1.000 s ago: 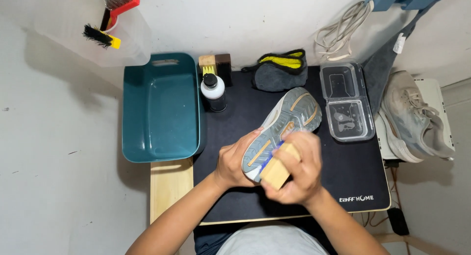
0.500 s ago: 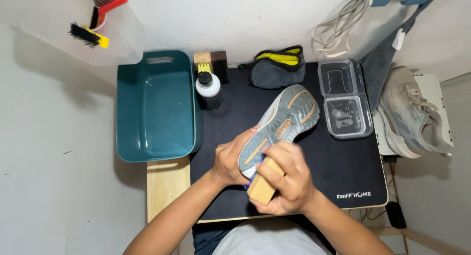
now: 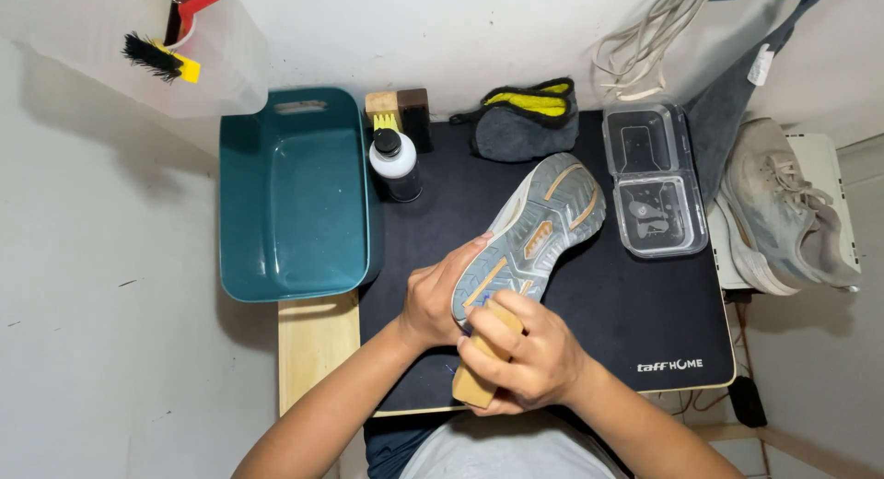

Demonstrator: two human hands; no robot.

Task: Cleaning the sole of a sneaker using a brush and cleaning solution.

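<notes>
Shoe [image 3: 534, 228] sole-up over black mat [image 3: 635, 322], heel gripped in left hand [image 3: 433, 299]. Right hand [image 3: 525, 359] closed around wooden brush [image 3: 479, 373], now drawn back to heel end versus a second ago: scrubbing stroke ongoing.

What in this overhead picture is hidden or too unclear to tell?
All in the head view:
- Shoe: its upper faces away; only the sole shows.
- Wooden brush: the right hand covers most of it; bristles unseen.
- Left hand: its fingers are hidden behind the shoe.
- Clear box: contents too small to tell.
</notes>
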